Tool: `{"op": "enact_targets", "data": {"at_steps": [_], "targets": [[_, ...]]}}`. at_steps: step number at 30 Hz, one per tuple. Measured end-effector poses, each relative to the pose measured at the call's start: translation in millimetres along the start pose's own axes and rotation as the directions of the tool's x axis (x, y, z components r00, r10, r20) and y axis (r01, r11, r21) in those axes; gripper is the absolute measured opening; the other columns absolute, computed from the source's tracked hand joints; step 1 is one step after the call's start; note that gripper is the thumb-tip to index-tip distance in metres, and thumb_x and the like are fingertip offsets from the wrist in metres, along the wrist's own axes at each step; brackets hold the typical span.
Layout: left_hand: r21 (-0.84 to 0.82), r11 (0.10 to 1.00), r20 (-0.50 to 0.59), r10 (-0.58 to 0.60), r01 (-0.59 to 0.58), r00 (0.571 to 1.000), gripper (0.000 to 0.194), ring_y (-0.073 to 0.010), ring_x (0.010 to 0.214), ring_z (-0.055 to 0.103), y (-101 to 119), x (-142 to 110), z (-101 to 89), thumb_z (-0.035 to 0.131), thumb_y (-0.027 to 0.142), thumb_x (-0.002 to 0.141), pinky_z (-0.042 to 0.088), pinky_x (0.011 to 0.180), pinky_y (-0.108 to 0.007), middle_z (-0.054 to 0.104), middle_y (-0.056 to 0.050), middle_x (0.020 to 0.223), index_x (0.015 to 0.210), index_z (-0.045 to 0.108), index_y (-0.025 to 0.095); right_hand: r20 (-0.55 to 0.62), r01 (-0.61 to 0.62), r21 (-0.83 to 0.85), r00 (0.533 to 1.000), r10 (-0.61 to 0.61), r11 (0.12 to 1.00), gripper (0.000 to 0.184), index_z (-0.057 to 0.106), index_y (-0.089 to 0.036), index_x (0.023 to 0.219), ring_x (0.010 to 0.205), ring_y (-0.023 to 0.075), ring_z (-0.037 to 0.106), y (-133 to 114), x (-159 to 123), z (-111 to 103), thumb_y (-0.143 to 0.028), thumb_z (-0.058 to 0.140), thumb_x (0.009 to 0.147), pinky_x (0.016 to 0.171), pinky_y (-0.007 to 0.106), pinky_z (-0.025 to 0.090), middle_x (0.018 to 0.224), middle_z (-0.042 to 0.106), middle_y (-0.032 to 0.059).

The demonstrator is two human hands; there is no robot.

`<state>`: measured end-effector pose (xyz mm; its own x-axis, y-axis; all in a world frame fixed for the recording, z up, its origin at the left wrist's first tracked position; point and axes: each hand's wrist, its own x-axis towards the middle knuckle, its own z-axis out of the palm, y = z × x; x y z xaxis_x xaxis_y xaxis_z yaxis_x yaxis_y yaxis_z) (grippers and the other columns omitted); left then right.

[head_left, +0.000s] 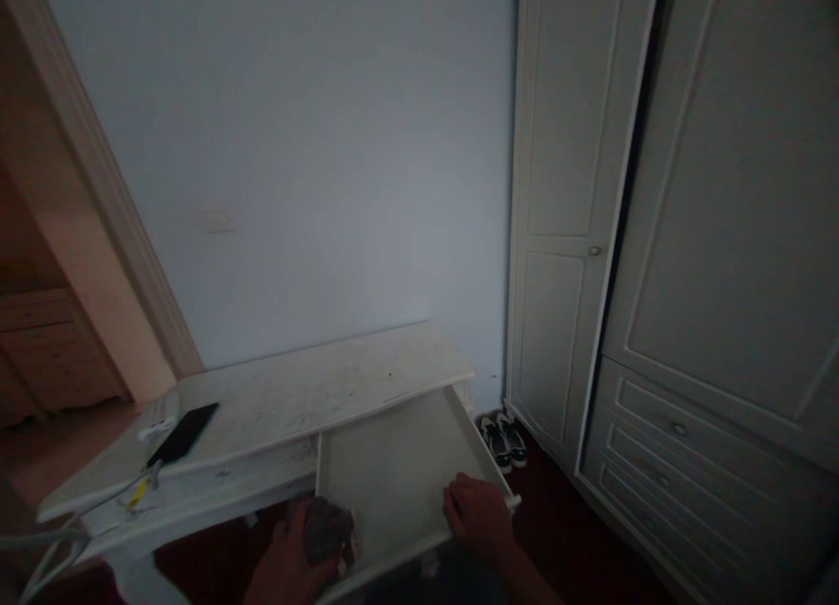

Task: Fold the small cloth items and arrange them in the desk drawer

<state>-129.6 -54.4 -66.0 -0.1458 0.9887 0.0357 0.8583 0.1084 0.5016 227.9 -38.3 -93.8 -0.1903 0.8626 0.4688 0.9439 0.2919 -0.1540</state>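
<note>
My left hand (288, 548) is closed round a dark grey bundle (326, 531) with a pale, ragged edge on its right. The bundle looks soft, like a cloth, and is over the left front part of a pulled-out drawer (399, 461). Inside, the drawer's pale bottom shows. My right hand (473, 511) is curled over the drawer's right front area, near its side wall. Its fingers are bent in, and I cannot see whether anything is in them. The drawer belongs to a white, scuffed desk (315, 382) against the wall.
A black phone (183, 434) lies on the desk's left end, beside a white item (157, 426) and cables (79, 535). Black-and-white shoes (503, 441) stand on the dark red floor between desk and wardrobe (564, 325). A doorway opens at the left.
</note>
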Motion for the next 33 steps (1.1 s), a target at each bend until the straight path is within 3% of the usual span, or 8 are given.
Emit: {"op": "enact_targets", "data": {"at_steps": [4, 7, 11, 16, 20, 23, 29, 33], "targets": [[0.291, 0.956, 0.054, 0.022, -0.037, 0.998, 0.072, -0.0342, 0.124, 0.066, 12.4, -23.0, 1.8, 0.061, 0.046, 0.09, 0.052, 0.103, -0.044, 0.055, -0.02, 0.146, 0.155, 0.048, 0.02, 0.01, -0.004, 0.0, 1.0, 0.004, 1.0, 0.025, 0.069, -0.021, 0.08, 0.071, 0.0177, 0.068, -0.1, 0.8, -2.3, -0.023, 0.055, 0.1, 0.066, 0.032, 0.031, 0.081, 0.071, 0.0039], [0.453, 0.89, 0.036, 0.039, -0.051, 0.999, 0.069, -0.0409, 0.137, 0.055, 34.7, -28.5, -3.0, 0.067, 0.037, 0.087, 0.049, 0.105, -0.049, 0.046, -0.022, 0.157, 0.153, 0.054, 0.024, 0.021, -0.005, -0.011, 1.0, 0.006, 1.0, 0.026, 0.07, -0.021, 0.08, 0.07, 0.0175, 0.068, -0.5, 1.6, -4.4, -0.024, 0.054, 0.1, 0.065, 0.032, 0.03, 0.081, 0.071, 0.0039], [0.592, 0.798, 0.068, 0.094, -0.116, 0.993, 0.072, -0.044, 0.146, 0.045, 58.7, -25.4, -6.0, 0.07, 0.021, 0.081, 0.043, 0.108, -0.056, 0.045, -0.017, 0.163, 0.151, 0.058, 0.033, 0.043, 0.004, -0.019, 0.999, -0.004, 1.0, 0.028, 0.07, -0.021, 0.08, 0.071, 0.0171, 0.069, -1.4, 2.8, -7.7, -0.025, 0.053, 0.102, 0.065, 0.032, 0.03, 0.082, 0.072, 0.0038], [0.614, 0.731, 0.27, 0.161, -0.298, 0.949, 0.089, -0.0434, 0.155, 0.033, 71.9, -3.2, -9.9, 0.071, 0.01, 0.072, 0.028, 0.122, -0.062, 0.043, -0.011, 0.168, 0.156, 0.053, 0.032, 0.078, -0.01, -0.025, 0.997, 0.012, 1.0, 0.027, 0.071, -0.022, 0.082, 0.073, 0.0166, 0.069, -3.5, 3.2, -10.9, -0.025, 0.053, 0.102, 0.066, 0.031, 0.032, 0.084, 0.073, 0.0038], [0.588, 0.706, 0.346, 0.222, -0.394, 0.912, 0.086, -0.0399, 0.153, 0.038, 88.3, 15.4, -14.9, 0.061, 0.006, 0.076, 0.031, 0.121, -0.059, 0.052, -0.013, 0.162, 0.159, 0.049, 0.026, 0.05, -0.032, -0.019, 0.998, 0.033, 0.999, 0.023, 0.072, -0.022, 0.085, 0.077, 0.0177, 0.07, -3.7, 2.1, -9.2, -0.025, 0.056, 0.101, 0.069, 0.03, 0.035, 0.086, 0.074, 0.0039], [0.576, 0.693, 0.392, 0.231, -0.433, 0.891, 0.078, -0.0407, 0.151, 0.042, 99.3, 28.3, -15.2, 0.064, 0.01, 0.075, 0.029, 0.122, -0.058, 0.057, -0.017, 0.156, 0.153, 0.056, 0.019, 0.051, -0.034, -0.014, 0.998, 0.035, 0.999, 0.022, 0.072, -0.022, 0.084, 0.077, 0.0177, 0.071, -3.0, 1.3, -7.3, -0.026, 0.057, 0.1, 0.069, 0.03, 0.035, 0.085, 0.074, 0.0037], [0.623, 0.639, 0.354, 0.284, -0.451, 0.891, 0.06, -0.0438, 0.145, 0.046, 102.7, 65.9, -8.0, 0.066, 0.021, 0.08, 0.018, 0.124, -0.062, 0.061, -0.02, 0.15, 0.14, 0.068, 0.018, 0.043, -0.027, 0.008, 0.999, 0.027, 1.0, 0.021, 0.072, -0.023, 0.084, 0.077, 0.0172, 0.07, -2.5, 0.6, -6.8, -0.025, 0.058, 0.099, 0.069, 0.029, 0.037, 0.086, 0.074, 0.0032], [0.658, 0.619, 0.335, 0.269, -0.429, 0.903, 0.072, -0.0481, 0.144, 0.044, 105.6, 84.6, -3.7, 0.08, 0.027, 0.07, 0.014, 0.122, -0.068, 0.055, -0.024, 0.154, 0.141, 0.067, 0.019, 0.057, -0.033, 0.019, 0.998, 0.032, 0.999, 0.02, 0.071, -0.023, 0.083, 0.075, 0.0163, 0.069, -2.8, -0.1, -7.0, -0.026, 0.06, 0.099, 0.07, 0.029, 0.037, 0.086, 0.073, 0.0028]]}}
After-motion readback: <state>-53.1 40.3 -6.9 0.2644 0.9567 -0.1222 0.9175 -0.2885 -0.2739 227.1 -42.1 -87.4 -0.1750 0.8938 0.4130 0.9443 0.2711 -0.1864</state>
